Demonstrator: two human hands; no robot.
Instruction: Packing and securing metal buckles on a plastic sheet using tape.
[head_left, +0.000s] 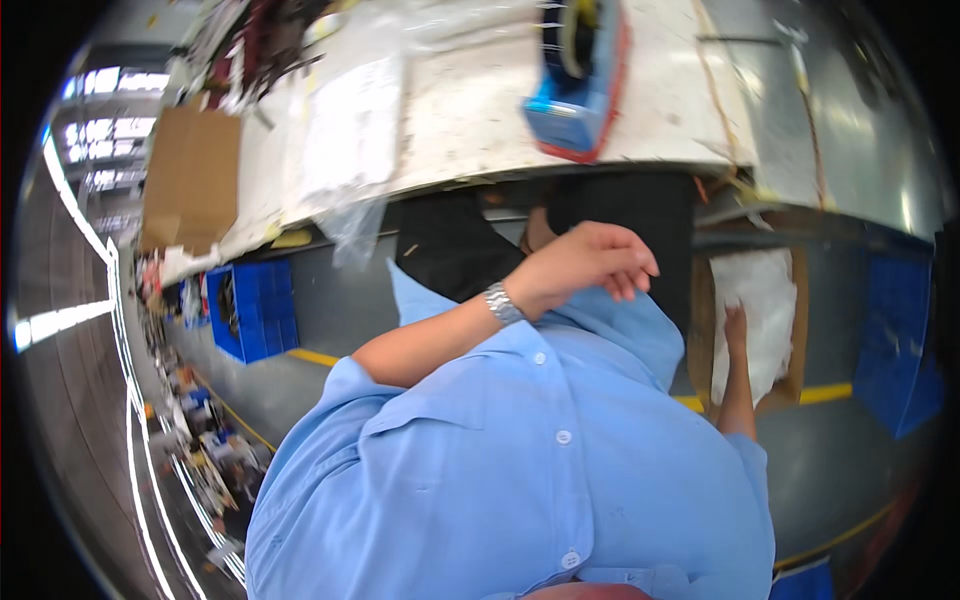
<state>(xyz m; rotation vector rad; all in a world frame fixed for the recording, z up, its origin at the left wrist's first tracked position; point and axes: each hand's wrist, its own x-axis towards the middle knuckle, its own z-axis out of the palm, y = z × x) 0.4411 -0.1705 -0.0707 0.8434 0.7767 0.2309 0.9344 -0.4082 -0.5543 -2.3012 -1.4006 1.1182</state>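
Note:
My left hand, with a metal watch on its wrist, hangs in front of my body above my lap. Its fingers are loosely bent and a little apart, with nothing in them. Down at my right side, my right hand is over a cardboard box on the floor. It lies against white plastic-looking packages inside that box. Its fingers are small and blurred, so whether they grip a package cannot be made out.
Ahead is a white worktable bearing a blue tape dispenser and clear plastic bags. A cardboard piece stands at the far left. Blue bins sit on the floor at left and right. Metal sheeting adjoins the table's right.

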